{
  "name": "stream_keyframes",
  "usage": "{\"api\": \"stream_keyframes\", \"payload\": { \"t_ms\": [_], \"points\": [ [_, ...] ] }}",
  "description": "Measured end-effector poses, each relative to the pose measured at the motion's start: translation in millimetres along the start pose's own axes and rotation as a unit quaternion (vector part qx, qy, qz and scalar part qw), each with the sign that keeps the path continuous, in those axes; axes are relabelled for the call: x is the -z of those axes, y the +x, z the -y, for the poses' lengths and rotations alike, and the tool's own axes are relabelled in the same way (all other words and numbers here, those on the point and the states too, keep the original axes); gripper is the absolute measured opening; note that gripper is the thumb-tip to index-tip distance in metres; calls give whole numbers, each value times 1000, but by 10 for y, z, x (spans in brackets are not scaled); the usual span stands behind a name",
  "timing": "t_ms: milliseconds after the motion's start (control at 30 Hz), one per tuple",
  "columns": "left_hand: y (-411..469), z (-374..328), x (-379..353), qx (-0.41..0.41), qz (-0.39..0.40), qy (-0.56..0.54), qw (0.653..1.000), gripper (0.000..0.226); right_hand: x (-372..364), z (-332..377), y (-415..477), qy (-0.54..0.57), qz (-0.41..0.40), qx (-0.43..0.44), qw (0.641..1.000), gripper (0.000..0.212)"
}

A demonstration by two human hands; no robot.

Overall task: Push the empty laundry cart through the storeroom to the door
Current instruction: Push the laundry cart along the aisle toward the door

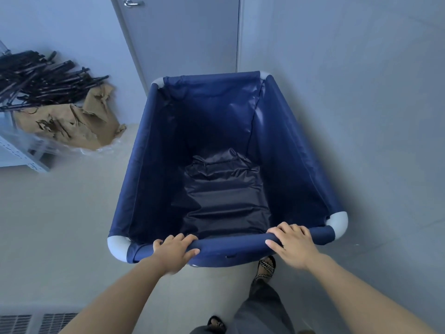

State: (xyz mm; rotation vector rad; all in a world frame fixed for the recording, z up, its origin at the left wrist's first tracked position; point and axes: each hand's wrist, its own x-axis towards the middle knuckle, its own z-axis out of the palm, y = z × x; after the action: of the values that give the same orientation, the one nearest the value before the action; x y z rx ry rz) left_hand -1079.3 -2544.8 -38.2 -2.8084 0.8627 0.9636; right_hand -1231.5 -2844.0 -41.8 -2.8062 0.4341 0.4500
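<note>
Laundry cart: navy liner, empty, far rim just short of grey door; right side close along wall, open floor left. Left hand, right hand both clasp near rim. Wheels hidden; door top cut off

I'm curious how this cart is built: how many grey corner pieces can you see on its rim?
4: near left, near right, far left and far right, one at each corner of the laundry cart rim.
</note>
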Motion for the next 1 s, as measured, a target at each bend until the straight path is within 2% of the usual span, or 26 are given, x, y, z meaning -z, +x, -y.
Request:
{"api": "stream_keyframes", "payload": {
  "t_ms": [1000],
  "points": [
    [-11, 0, -4, -9, -30, -7, 999, 42, -2, -17, 48, -17, 1, -9, 1000, 40]
  ]
}}
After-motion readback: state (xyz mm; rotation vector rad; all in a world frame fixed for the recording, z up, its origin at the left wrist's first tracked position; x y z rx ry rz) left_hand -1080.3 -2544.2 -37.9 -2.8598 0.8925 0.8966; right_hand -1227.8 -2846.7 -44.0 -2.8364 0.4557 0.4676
